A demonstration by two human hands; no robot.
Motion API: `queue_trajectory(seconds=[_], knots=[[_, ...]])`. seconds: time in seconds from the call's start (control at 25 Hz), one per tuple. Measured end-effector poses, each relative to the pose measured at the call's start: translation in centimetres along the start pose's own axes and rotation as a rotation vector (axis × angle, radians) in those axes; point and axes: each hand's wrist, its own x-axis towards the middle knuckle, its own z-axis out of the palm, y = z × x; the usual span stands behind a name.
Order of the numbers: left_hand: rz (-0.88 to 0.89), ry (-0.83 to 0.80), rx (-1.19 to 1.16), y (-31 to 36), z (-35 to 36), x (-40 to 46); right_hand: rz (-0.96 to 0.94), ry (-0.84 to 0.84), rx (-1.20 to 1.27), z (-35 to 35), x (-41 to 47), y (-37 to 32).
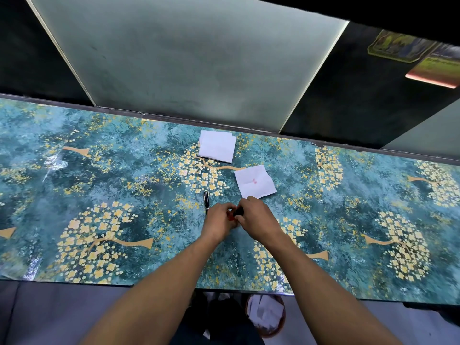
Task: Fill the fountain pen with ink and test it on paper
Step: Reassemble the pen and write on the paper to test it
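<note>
My left hand (219, 219) grips a small red ink bottle (230, 216) on the table; only a sliver of red shows between my hands. My right hand (256, 215) curls its fingers around the bottle's black cap (239, 210). A black fountain pen (206, 199) lies on the table just left of my left hand, pointing away from me. A white paper (255, 181) with a small red ink mark lies just beyond my right hand. Folded white paper (217, 146) lies farther back.
The table (99, 185) carries a glossy teal cover with yellow flower trees. A frosted glass panel (186, 61) rises behind its far edge. Below the near edge, a brown bin (266, 317) with crumpled paper stands on the floor.
</note>
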Motion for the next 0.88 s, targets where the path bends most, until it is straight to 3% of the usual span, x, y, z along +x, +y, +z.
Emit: queue_trajectory(seconds=[0.44,0.88], knots=[[-0.011,0.021,0.022,0.1,0.2,-0.3,0.036,0.073,0.015,1.1,-0.3,0.1],[-0.104,0.052,-0.054,0.6,0.6,-1.2,0.221,0.192,0.459,0.0,-1.4,3.4]])
